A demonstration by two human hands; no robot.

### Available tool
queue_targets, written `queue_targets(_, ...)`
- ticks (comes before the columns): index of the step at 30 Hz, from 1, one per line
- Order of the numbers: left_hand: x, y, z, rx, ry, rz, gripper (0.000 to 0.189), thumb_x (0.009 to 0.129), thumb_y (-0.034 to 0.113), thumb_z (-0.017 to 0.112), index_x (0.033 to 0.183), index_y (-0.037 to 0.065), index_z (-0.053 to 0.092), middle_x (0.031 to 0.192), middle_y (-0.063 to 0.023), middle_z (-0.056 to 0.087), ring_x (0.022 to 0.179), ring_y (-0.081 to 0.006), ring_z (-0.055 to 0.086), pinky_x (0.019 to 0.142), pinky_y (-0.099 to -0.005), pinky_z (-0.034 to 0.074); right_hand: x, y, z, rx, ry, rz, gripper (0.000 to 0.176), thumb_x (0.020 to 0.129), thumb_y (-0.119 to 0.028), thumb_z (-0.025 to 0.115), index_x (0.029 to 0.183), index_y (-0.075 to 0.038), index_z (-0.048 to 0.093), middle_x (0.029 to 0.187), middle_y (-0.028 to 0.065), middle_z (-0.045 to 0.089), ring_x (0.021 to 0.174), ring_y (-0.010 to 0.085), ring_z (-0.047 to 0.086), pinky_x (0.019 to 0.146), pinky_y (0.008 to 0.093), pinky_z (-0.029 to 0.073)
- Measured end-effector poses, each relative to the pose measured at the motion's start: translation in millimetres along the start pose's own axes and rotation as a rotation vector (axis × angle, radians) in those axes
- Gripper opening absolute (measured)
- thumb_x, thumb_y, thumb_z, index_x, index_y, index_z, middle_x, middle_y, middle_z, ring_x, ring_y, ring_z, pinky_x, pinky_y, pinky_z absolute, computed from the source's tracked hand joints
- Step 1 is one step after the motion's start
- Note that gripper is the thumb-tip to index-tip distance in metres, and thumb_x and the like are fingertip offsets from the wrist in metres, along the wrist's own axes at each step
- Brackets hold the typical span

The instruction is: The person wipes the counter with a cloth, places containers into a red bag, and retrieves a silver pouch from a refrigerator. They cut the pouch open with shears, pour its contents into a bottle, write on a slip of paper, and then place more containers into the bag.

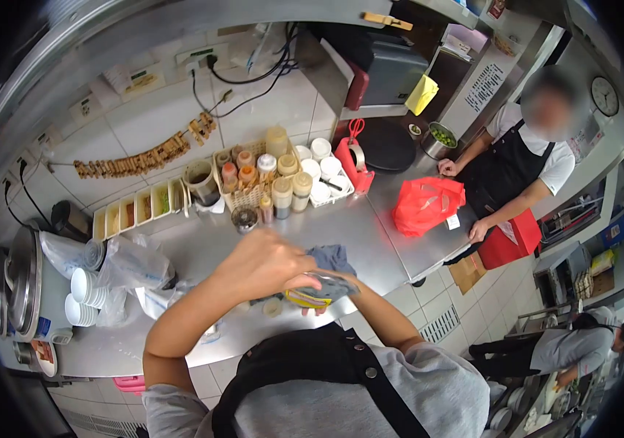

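Note:
A silvery pouch with a yellow band (330, 290) is held up in front of my chest, above the counter's near edge. My left hand (268, 264) is closed, its thumb and fingers pinching the pouch's upper left edge. From the right, my right hand (315, 312) reaches around the pouch's underside; only some fingertips show below it, and the rest is hidden. Behind the pouch lies a crumpled grey-blue cloth (332, 258). A small pale round lid or cup (272, 306) rests on the counter below my left wrist.
Squeeze bottles fill a basket (223, 191) against the wall, beside white containers (319, 149). Stacked white bowls (82, 312) and plastic bags (135, 264) occupy the left. At right, a co-worker (505, 171) stands by a red bag (429, 208); another person (564, 354) works farther back.

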State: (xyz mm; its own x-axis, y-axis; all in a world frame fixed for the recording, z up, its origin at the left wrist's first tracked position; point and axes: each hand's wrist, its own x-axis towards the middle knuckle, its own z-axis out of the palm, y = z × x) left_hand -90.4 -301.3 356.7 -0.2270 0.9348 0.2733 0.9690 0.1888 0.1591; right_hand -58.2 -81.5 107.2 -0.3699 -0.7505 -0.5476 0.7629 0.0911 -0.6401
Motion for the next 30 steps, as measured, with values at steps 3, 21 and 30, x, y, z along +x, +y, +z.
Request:
queue_targets(3,3,-15,25,0.032,0.155,-0.177,0.029,0.074,0.041,0.066,0.068,0.013,0.066,0.056,-0.0028,0.058,0.050,-0.0217,0.057,0.045,-0.0319,0.042,-5,-40,-83,-0.228,0.616,-0.245,0.050,0.090,-0.048,0.048,0.111,-0.003,0.057,0.094,0.0132,0.065,0.080,0.0227,0.063,0.074,0.0351,0.052)
queue_targets(21,-25,-99,109,0.188,0.058,-0.700,0.033,0.080,0.040,0.060,0.065,0.010,0.061,0.062,-0.0057,0.061,0.060,-0.0253,0.060,0.058,-0.0366,0.046,-37,-268,-297,0.470,0.738,-1.193,0.046,0.085,-0.045,0.054,0.115,-0.010,0.048,0.098,0.0058,0.057,0.090,0.0216,0.057,0.083,0.0382,0.048)
queue_targets(30,-16,-105,116,0.018,0.146,-0.756,0.023,0.081,0.032,0.062,0.093,0.013,0.067,0.081,-0.0080,0.066,0.080,-0.0281,0.062,0.078,-0.0412,0.043,-56,-84,-136,0.802,0.527,-1.284,0.039,0.092,-0.043,0.048,0.096,-0.005,0.052,0.077,0.0035,0.055,0.070,0.0140,0.054,0.066,0.0284,0.046)
